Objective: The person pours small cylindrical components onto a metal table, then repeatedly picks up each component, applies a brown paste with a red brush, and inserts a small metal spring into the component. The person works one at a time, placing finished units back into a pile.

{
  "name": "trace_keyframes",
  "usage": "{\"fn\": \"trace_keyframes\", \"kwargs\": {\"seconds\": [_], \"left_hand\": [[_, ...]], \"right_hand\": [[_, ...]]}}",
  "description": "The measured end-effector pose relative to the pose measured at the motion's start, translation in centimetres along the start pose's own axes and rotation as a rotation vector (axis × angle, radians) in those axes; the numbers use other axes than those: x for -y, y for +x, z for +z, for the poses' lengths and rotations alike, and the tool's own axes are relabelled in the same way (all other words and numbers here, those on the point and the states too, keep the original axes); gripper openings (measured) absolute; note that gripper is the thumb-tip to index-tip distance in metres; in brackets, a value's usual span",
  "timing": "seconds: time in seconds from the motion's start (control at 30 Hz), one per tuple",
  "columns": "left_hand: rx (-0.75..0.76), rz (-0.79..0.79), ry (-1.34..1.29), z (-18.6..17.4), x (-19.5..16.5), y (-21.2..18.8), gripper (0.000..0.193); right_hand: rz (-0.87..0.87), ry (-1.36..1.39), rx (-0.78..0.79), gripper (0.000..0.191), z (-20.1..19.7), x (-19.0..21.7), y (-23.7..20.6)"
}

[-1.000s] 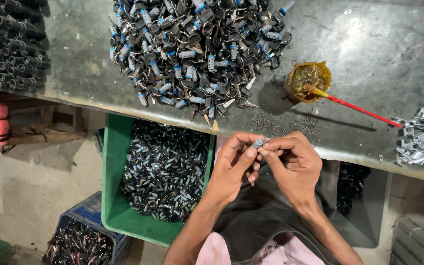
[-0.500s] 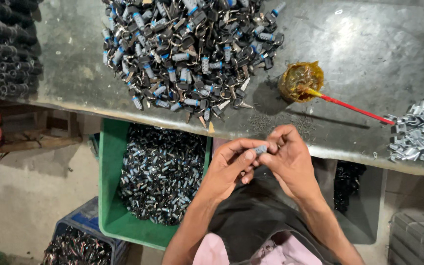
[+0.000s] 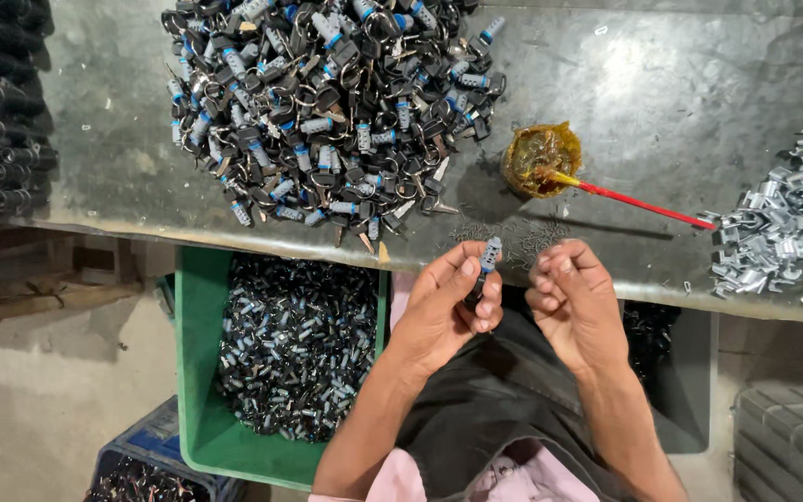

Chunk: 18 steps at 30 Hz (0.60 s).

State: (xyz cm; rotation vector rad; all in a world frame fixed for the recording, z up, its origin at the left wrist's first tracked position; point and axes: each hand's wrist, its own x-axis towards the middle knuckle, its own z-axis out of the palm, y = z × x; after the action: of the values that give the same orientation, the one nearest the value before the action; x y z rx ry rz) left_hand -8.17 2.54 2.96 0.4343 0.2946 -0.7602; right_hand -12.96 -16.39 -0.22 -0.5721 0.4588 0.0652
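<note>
In the left hand (image 3: 443,307), a small grey-blue cylinder (image 3: 490,253) stands upright

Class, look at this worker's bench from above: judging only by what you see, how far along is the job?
Done: the green crate under the bench holds many small cylinder parts. In hand: the left hand pinches one small cylinder upright; the right hand is curled beside it, apart, contents unclear. Left: a big pile of parts sits on the bench, plus silver clips and a grease pot.
</note>
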Motion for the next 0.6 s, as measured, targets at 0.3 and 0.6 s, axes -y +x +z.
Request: {"fn": "trace_keyframes", "kwargs": {"seconds": [0.3, 0.6], "left_hand": [[-0.012, 0.050, 0.223, 0.3, 0.2, -0.8, 0.027], [0.049, 0.013, 0.140, 0.6, 0.1, -1.2, 0.026]], "right_hand": [[-0.393, -0.736, 0.044, 0.025, 4.5, 0.3, -1.2], [0.026, -0.079, 0.134, 0.033, 2.6, 0.7, -0.1]]}}
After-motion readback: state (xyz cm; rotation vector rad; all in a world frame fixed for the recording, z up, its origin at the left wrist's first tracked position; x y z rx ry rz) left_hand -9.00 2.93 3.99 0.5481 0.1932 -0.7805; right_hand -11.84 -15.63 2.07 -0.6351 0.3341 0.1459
